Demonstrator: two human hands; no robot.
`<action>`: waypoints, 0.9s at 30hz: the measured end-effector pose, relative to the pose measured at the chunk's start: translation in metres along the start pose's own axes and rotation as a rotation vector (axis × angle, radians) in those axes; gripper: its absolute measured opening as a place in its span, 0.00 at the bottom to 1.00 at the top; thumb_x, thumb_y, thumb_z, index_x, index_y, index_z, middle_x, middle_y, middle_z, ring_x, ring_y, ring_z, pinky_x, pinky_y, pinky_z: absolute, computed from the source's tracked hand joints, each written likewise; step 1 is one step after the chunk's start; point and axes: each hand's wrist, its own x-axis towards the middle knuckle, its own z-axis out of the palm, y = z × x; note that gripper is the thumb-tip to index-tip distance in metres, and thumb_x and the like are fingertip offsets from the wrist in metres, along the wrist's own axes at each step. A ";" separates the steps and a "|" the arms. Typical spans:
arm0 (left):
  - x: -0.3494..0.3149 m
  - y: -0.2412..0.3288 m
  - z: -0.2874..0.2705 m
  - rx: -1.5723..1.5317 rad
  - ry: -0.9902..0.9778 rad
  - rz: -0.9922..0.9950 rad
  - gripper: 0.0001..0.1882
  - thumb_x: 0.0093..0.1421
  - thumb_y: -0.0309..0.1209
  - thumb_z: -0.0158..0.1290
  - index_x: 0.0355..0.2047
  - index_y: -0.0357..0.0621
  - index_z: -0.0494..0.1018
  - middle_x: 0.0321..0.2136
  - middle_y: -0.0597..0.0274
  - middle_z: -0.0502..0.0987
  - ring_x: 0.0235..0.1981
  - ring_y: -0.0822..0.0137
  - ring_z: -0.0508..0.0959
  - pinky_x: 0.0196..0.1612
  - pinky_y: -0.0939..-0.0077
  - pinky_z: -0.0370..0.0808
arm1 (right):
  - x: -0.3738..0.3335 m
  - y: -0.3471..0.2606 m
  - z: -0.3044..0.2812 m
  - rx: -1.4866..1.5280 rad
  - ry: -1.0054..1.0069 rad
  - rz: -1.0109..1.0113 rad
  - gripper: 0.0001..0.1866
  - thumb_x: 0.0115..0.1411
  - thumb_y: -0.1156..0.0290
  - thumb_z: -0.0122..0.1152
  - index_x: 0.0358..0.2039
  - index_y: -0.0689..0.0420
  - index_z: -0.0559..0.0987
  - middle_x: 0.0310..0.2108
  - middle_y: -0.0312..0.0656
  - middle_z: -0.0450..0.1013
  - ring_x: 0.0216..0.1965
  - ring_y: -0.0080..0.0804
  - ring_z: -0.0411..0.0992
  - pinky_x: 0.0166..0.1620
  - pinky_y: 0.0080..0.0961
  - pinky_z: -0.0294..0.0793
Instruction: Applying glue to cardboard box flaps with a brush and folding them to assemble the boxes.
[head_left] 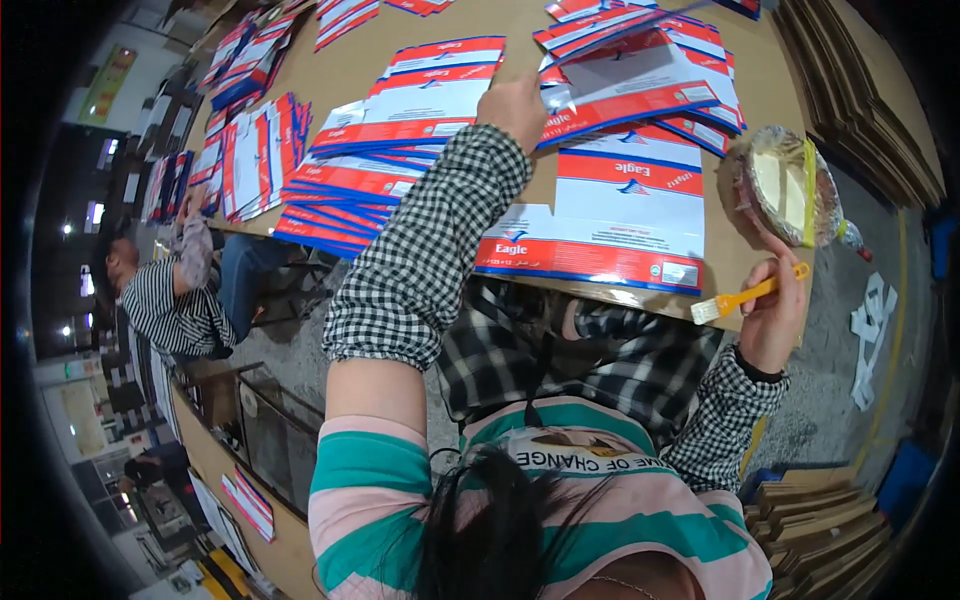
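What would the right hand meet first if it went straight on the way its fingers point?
Most likely the plastic-wrapped bowl, just ahead of the right hand, which holds the orange-handled brush. Depth is unclear in this view, so I can't tell whether they already touch.

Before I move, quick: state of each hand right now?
Left hand: curled at the edge of a red-white-blue printed sheet; whether it grips cannot be told.
Right hand: closed, holding an orange-handled brush.
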 end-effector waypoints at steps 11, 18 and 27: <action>-0.193 -0.025 -0.028 0.037 -0.056 0.250 0.16 0.52 0.23 0.49 0.43 0.40 0.69 0.44 0.50 0.71 0.47 0.51 0.70 0.50 0.63 0.67 | -0.015 -0.007 -0.004 -0.020 -0.023 -0.056 0.17 0.62 0.65 0.41 0.44 0.65 0.69 0.20 0.36 0.65 0.18 0.15 0.59 0.17 0.10 0.55; -0.212 -0.026 -0.040 0.023 -0.293 0.108 0.22 0.46 0.31 0.57 0.42 0.38 0.70 0.50 0.49 0.64 0.53 0.47 0.62 0.55 0.62 0.60 | -0.020 -0.003 0.022 -0.030 -0.152 0.001 0.16 0.62 0.66 0.41 0.43 0.65 0.69 0.20 0.37 0.66 0.16 0.16 0.58 0.17 0.10 0.56; -0.159 -0.028 -0.030 -0.098 -0.554 -0.105 0.40 0.43 0.37 0.61 0.55 0.38 0.56 0.52 0.46 0.59 0.52 0.51 0.64 0.52 0.66 0.65 | -0.002 0.092 0.067 0.122 -0.362 0.543 0.18 0.61 0.61 0.43 0.42 0.62 0.70 0.19 0.36 0.69 0.13 0.16 0.61 0.15 0.11 0.58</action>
